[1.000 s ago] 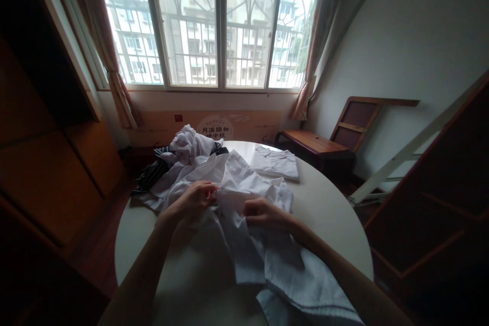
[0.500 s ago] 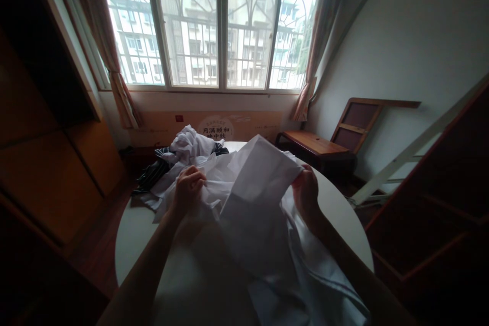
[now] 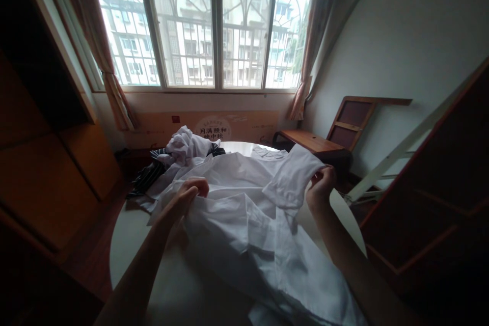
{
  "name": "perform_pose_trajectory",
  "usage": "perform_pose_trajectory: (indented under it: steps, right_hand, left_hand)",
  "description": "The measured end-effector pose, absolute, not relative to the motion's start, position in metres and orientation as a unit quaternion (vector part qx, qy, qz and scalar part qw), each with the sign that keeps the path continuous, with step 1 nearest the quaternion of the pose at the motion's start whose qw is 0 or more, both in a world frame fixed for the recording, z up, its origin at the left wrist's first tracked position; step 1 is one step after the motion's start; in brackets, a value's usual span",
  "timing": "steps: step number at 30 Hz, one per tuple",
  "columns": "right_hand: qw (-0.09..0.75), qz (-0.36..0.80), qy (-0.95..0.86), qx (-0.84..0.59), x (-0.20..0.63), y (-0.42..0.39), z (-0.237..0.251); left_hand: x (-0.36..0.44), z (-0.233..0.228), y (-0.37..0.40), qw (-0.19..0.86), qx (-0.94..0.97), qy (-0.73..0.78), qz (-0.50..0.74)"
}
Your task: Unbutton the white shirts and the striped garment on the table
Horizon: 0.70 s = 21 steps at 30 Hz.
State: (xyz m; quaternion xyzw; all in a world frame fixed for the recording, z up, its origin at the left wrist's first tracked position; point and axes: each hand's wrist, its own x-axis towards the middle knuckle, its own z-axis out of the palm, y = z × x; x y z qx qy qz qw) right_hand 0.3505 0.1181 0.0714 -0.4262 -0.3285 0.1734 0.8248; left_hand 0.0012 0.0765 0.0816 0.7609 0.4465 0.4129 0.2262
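Shirt [image 3: 244, 224], white, lies spread over the round table [image 3: 130, 234] and trails off its near edge toward the person. Left hand [image 3: 187, 198] is closed on a bunched fold at the shirt's left side; the fingers are curled together around the cloth and the knuckles face up, which appears to anchor that side against the tabletop. Right hand [image 3: 320, 188] is raised above the table at the right, thumb and fingers pinching the end of the sleeve [image 3: 292, 178]. The sleeve is lifted clear and stretched out flat between the pinch and the shirt body; judged, this tension is why it shows as a smooth panel while the rest of the cloth is rumpled.

A heap of white clothes [image 3: 187, 145] sits at the far left of the table, with a dark striped garment [image 3: 147, 175] draped partly off the edge beside it. A folded white shirt [image 3: 267, 153] lies at the far side, largely hidden behind the raised sleeve.

Beyond the table: barred window [image 3: 206, 25], curtains, a printed cardboard panel [image 3: 214, 125] under the sill, a low wooden bench [image 3: 309, 141] at right.
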Motion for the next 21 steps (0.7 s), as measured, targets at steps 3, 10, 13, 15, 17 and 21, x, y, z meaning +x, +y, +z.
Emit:
perform_pose_trajectory:
  steps: [3,10,13,15,17,21]
  right_hand:
    - [0.823,0.070,-0.371,-0.424,0.334,0.109,0.074]
    - [0.613,0.061,-0.631,-0.472,0.290,0.097,0.061]
    - [0.481,0.107,-0.728,-0.477,0.275,0.101,0.038]
    - [0.410,0.124,-0.763,-0.483,0.268,0.105,0.021]
    - [0.341,0.130,-0.791,-0.492,0.264,0.108,0.009]
    - [0.255,0.116,-0.807,-0.520,0.261,0.108,0.008]
  left_hand:
    - [0.009,0.086,0.074,0.275,0.787,0.426,0.352]
    - [0.024,0.073,0.073,0.278,0.844,0.412,0.200]
    - [0.024,0.063,0.072,0.299,0.857,0.387,0.159]
    - [0.023,0.059,0.073,0.315,0.852,0.382,0.173]
    - [0.024,0.057,0.073,0.350,0.838,0.377,0.179]
    - [0.027,0.059,0.078,0.437,0.808,0.373,0.127]
